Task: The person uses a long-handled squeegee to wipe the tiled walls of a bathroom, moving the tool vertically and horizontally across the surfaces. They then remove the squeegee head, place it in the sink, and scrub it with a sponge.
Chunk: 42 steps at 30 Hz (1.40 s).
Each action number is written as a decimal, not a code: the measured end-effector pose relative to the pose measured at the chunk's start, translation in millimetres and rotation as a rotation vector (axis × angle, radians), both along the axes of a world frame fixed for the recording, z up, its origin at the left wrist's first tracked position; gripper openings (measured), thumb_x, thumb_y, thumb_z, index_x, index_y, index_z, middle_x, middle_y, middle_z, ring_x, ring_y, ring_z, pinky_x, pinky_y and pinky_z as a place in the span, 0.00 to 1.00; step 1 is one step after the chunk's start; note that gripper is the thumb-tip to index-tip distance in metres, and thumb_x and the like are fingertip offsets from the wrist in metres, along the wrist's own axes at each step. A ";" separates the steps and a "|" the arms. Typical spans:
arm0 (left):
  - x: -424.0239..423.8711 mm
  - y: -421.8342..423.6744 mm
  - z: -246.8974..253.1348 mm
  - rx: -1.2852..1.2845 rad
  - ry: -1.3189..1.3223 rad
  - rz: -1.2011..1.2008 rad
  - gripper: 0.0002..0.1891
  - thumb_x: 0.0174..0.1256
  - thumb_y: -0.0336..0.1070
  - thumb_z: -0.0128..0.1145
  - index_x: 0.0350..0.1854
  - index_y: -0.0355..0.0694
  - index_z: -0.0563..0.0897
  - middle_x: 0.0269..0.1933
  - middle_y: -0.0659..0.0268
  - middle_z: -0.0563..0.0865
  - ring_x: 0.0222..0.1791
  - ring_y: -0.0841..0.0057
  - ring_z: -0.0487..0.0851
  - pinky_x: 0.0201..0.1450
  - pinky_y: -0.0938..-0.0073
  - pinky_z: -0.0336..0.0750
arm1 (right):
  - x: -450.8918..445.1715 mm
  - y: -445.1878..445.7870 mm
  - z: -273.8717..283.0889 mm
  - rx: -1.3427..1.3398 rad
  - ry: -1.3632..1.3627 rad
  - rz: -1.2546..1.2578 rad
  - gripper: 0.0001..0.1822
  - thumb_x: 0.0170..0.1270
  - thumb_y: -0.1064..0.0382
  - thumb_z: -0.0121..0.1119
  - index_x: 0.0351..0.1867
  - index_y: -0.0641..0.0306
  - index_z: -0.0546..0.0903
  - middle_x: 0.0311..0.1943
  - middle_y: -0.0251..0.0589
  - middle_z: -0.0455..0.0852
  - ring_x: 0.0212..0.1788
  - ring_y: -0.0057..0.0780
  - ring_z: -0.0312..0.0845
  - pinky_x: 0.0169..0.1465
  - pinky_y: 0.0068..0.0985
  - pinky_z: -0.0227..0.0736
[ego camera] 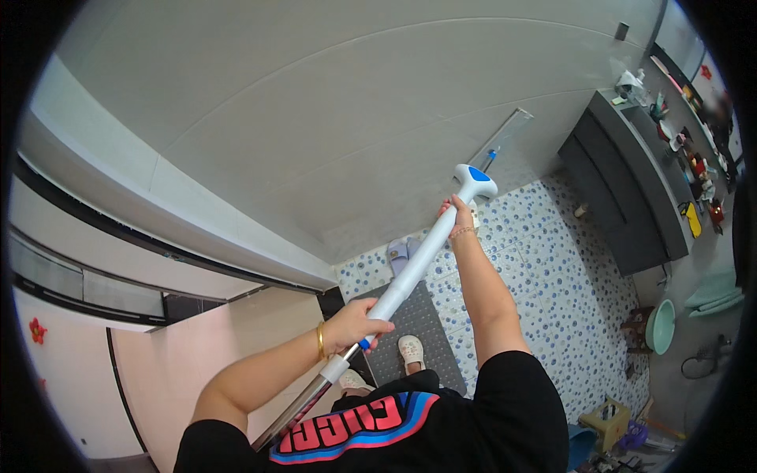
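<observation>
A long white pole handle (408,275) slants across the view, with a T-shaped end grip bearing a blue inset (478,175). My right hand (458,216) is wrapped around it just below the T-grip. Lower down, my left hand (355,325) grips the same handle near a blue ring. Past that hand, a thin metal rod enters a white collar (335,368) on a wider metal tube (293,408), which runs down beside my shirt. The tool's far end is out of view. Behind the T-grip, a long flat fixture or tool (500,139) is against the wall; its kind is unclear.
A grey mat (414,331) lies under my clogs, by lilac slippers (399,254). A dark vanity cabinet (621,195) with cluttered top stands right. A green basin (660,327) and a yellow stool (606,423) are lower right. A doorway threshold (236,254) is left.
</observation>
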State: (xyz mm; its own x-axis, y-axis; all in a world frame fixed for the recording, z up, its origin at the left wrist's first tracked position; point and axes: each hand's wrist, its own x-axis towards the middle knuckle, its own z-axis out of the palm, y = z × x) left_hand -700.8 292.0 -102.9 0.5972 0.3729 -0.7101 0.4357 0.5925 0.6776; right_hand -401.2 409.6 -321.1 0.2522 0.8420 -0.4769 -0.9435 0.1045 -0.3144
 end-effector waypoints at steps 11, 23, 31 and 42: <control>-113.6 -42.6 4.4 -0.198 -0.071 0.166 0.16 0.57 0.28 0.57 0.45 0.33 0.68 0.25 0.67 0.74 0.15 0.83 0.73 0.15 0.80 0.70 | -123.9 -23.1 30.1 -0.113 -0.041 0.047 0.10 0.52 0.71 0.55 0.32 0.64 0.66 0.20 0.39 0.71 0.18 0.26 0.69 0.19 0.24 0.71; -266.8 -119.9 40.3 -0.052 0.066 0.218 0.20 0.60 0.30 0.54 0.54 0.31 0.65 0.27 0.67 0.74 0.18 0.83 0.74 0.19 0.80 0.71 | -314.8 -65.3 44.6 0.029 0.137 0.132 0.07 0.55 0.67 0.56 0.29 0.62 0.68 0.22 0.36 0.71 0.21 0.22 0.68 0.21 0.19 0.69; -329.0 -121.5 35.5 -0.004 0.108 0.141 0.23 0.66 0.44 0.48 0.56 0.33 0.65 0.28 0.65 0.76 0.20 0.79 0.78 0.23 0.80 0.75 | -378.7 -81.1 39.6 0.174 0.381 0.062 0.14 0.55 0.68 0.57 0.43 0.55 0.70 0.32 0.38 0.78 0.27 0.23 0.73 0.33 0.24 0.76; -300.8 -92.1 -79.5 -0.580 -0.486 0.392 0.30 0.59 0.31 0.52 0.63 0.43 0.55 0.31 0.64 0.71 0.20 0.84 0.67 0.20 0.84 0.65 | -363.2 -93.5 -0.7 -0.056 0.226 0.334 0.13 0.53 0.65 0.59 0.40 0.58 0.71 0.30 0.42 0.76 0.28 0.31 0.74 0.36 0.34 0.75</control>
State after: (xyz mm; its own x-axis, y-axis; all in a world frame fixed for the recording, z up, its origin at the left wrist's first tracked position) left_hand -1001.6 199.8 -182.4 0.7885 0.2729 -0.5511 -0.1340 0.9508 0.2792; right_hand -764.3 316.2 -321.8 -0.1467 0.8314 -0.5360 -0.9687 -0.2304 -0.0922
